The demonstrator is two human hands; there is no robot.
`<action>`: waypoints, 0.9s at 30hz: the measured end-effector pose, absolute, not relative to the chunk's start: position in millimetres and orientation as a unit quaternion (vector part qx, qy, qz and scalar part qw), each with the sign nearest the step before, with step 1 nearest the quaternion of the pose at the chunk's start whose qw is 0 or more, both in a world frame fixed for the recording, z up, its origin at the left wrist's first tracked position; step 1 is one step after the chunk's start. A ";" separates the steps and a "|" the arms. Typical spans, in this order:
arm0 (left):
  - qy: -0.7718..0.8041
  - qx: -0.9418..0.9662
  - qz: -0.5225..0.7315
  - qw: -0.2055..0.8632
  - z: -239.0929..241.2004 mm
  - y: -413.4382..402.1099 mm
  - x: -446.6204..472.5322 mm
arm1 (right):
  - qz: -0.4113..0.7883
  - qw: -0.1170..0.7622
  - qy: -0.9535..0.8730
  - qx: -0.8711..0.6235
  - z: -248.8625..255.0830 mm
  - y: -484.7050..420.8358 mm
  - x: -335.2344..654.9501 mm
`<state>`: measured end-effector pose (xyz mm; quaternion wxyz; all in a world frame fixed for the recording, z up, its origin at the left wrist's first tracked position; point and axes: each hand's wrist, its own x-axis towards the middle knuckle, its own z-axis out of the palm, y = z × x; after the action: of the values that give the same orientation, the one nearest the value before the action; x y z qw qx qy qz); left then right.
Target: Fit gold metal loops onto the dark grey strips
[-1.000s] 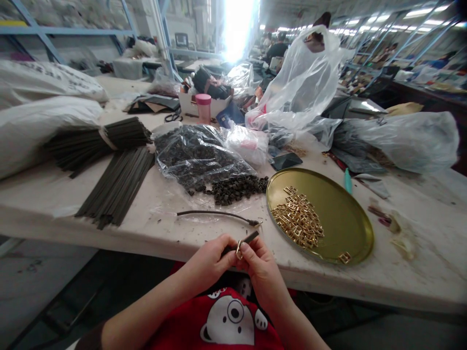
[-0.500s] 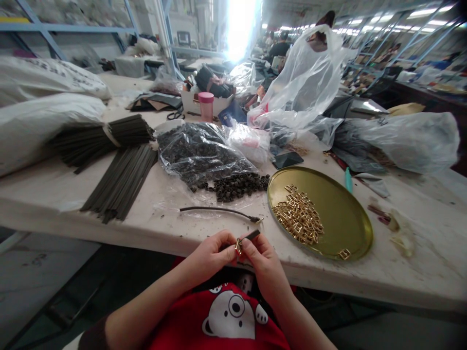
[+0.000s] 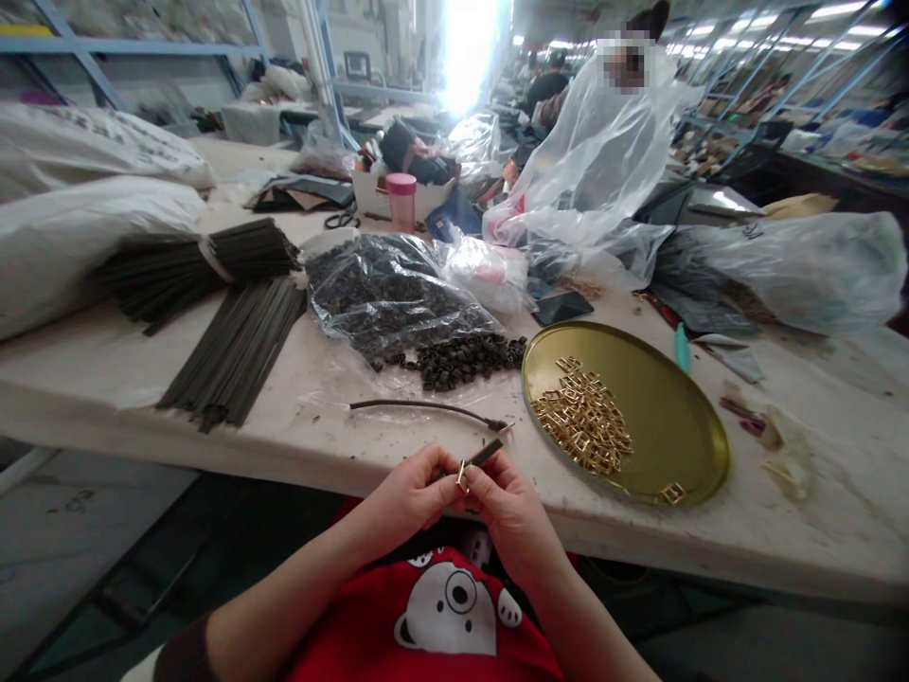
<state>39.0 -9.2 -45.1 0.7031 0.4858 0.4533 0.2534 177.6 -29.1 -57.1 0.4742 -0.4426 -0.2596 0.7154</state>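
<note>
Left of the tray (image 3: 671, 407) and a little nearer the person, the left hand (image 3: 416, 488) is pinched narrow on a gold buckle (image 3: 462, 478); the right hand (image 3: 518, 511), on the side toward the tray, is closed round a dark strip (image 3: 486, 453), thumb against the buckle; both sit at the near edge of the table (image 3: 816, 516); between the tray's near rim and that edge I see only a slim margin of tabletop, with a broader stretch to the tray's right; the buckle looks shiny, thin-framed and tilted; the strip is flat and matte, its end slanting up toward the tray; fingers hide where the two meet; a heap of buckles (image 3: 586, 426) fills the tray's left part; left of the tray lie a loose strap (image 3: 426, 406) and, farther back, small dark loops (image 3: 465, 363).
</note>
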 end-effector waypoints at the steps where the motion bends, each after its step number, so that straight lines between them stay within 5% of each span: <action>1: 0.453 0.484 0.257 0.703 -45.3 -8.6 38.8 | 0.718 0.473 -0.261 -0.440 -57.2 -28.7 177.2; 14: 0.429 0.467 0.256 0.730 -47.8 -1.8 37.2 | 0.633 0.476 -0.341 -0.507 -49.8 -23.8 180.5; 27: 0.432 0.459 0.267 0.729 -56.4 -7.1 38.8 | 0.725 0.478 -0.233 -0.438 -57.4 -23.8 175.0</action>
<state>38.8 -7.1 -56.4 0.7287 0.4595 0.4322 0.2665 175.0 -23.8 -57.4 0.4782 -0.4384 -0.2329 0.7245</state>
